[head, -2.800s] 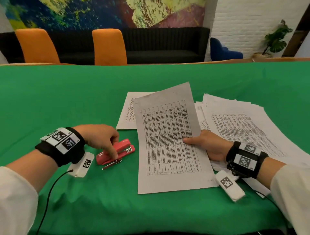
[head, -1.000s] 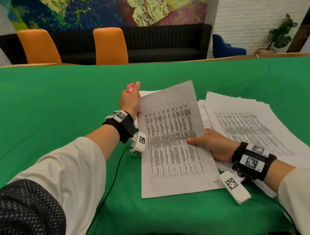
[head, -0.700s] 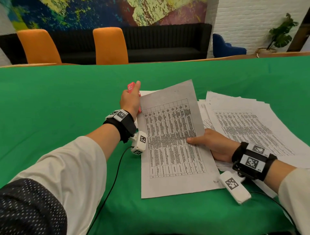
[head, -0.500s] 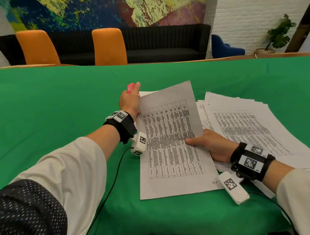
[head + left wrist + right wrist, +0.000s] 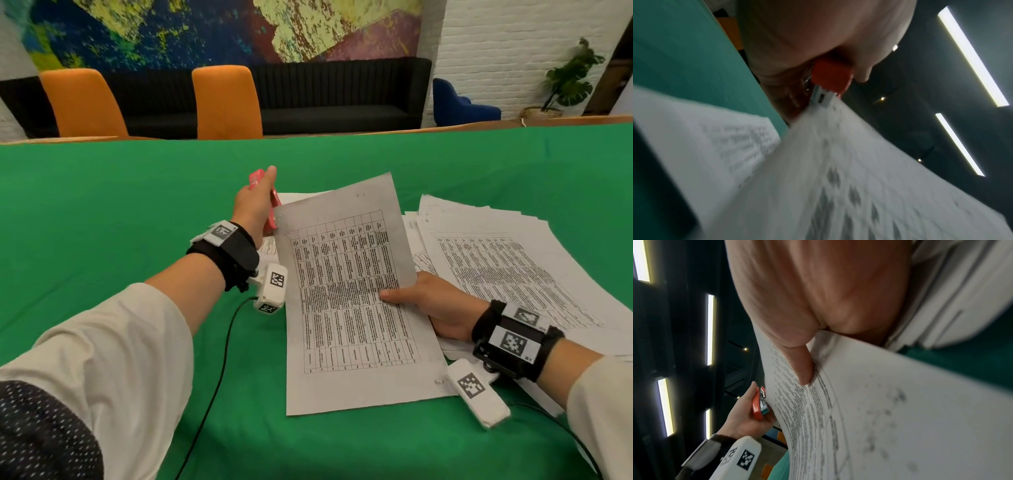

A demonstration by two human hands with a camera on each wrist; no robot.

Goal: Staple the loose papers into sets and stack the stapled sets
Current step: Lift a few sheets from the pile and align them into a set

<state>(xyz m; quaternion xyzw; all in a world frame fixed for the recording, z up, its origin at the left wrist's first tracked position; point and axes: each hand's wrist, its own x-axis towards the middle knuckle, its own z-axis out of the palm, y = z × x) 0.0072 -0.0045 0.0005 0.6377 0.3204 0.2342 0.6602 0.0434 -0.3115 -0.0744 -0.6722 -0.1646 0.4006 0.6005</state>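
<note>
My left hand (image 5: 255, 202) grips a red stapler (image 5: 270, 205) at the top left corner of a printed paper set (image 5: 349, 294). In the left wrist view the stapler (image 5: 830, 78) has its metal mouth at that corner of the set (image 5: 838, 170). My right hand (image 5: 428, 301) pinches the set's right edge, thumb on top, lifting the far end off the green table (image 5: 102, 212). The right wrist view shows the thumb (image 5: 799, 363) on the page and the stapler (image 5: 759, 404) in my left hand (image 5: 744, 415).
A spread pile of loose printed sheets (image 5: 513, 260) lies to the right under my right hand. Another sheet (image 5: 298, 197) lies flat behind the stapler. Two orange chairs (image 5: 226, 102) and a black sofa (image 5: 342, 92) stand beyond the table's far edge.
My left hand picked the stapler off the table and brought it up to the set's top left corner. Since a second ago the stapler has stayed there and the page has lifted slightly.
</note>
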